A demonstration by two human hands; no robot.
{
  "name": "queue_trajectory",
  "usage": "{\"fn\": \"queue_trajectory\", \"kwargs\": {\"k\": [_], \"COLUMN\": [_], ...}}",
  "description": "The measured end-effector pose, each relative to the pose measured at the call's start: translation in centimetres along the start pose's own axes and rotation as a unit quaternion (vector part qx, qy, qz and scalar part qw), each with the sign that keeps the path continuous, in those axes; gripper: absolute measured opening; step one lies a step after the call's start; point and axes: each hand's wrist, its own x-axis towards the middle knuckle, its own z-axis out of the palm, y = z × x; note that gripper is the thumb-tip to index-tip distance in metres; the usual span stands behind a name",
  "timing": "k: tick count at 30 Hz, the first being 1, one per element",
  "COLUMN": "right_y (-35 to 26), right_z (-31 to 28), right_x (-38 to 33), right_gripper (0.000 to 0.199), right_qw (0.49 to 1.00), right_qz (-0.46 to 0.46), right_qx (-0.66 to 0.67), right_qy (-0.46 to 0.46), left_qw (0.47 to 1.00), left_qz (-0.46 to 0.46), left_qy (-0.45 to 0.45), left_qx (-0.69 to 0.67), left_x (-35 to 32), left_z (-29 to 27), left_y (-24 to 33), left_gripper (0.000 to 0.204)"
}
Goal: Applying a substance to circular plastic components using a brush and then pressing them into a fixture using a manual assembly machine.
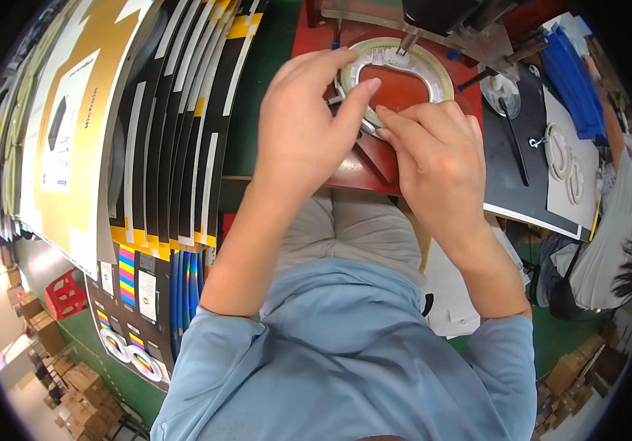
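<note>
A pale, ring-shaped plastic part (442, 82) with a ribbed rim lies on a red base plate (345, 176), beneath the metal tip (407, 42) of a bench machine. My left hand (303, 121) curls around the ring's left side, thumb near the inner opening and forefinger at the outer edge. With thumb and forefinger, my right hand (439, 143) pinches the ring's near edge. Its other fingers are folded. My fingers partly hide the near and left parts of the ring, and any small piece between them cannot be made out.
Folded black and white printed sheets (184, 125) stand close on the left beside a brown carton panel (73, 132). At right, similar ring parts (557, 151) lie on a table with a black rod (516, 140) and a clear dish (502, 95). Another person (602, 250) sits at the far right.
</note>
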Motion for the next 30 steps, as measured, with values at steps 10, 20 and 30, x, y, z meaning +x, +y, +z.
{"fn": "queue_trajectory", "kwargs": {"k": [10, 20, 30], "right_y": [0.4, 3.6, 3.8], "right_z": [0.2, 2.0, 1.9], "right_x": [-0.2, 1.3, 2.7], "right_gripper": [0.036, 0.044, 0.055], "right_qw": [0.998, 0.999, 0.992], "right_qz": [-0.046, 0.031, 0.094], "right_qx": [-0.033, -0.016, -0.040], "right_qy": [-0.026, 0.038, -0.070], "left_qw": [0.986, 0.996, 1.000], "left_qz": [-0.070, -0.012, 0.016], "left_qy": [0.058, 0.051, 0.007], "left_qx": [-0.137, -0.065, -0.002], "left_x": [-0.3, 0.3, 1.0], "left_z": [2.5, 1.8, 1.0], "left_y": [-0.9, -0.6, -0.2], "left_gripper": [0.024, 0.021, 0.021]}}
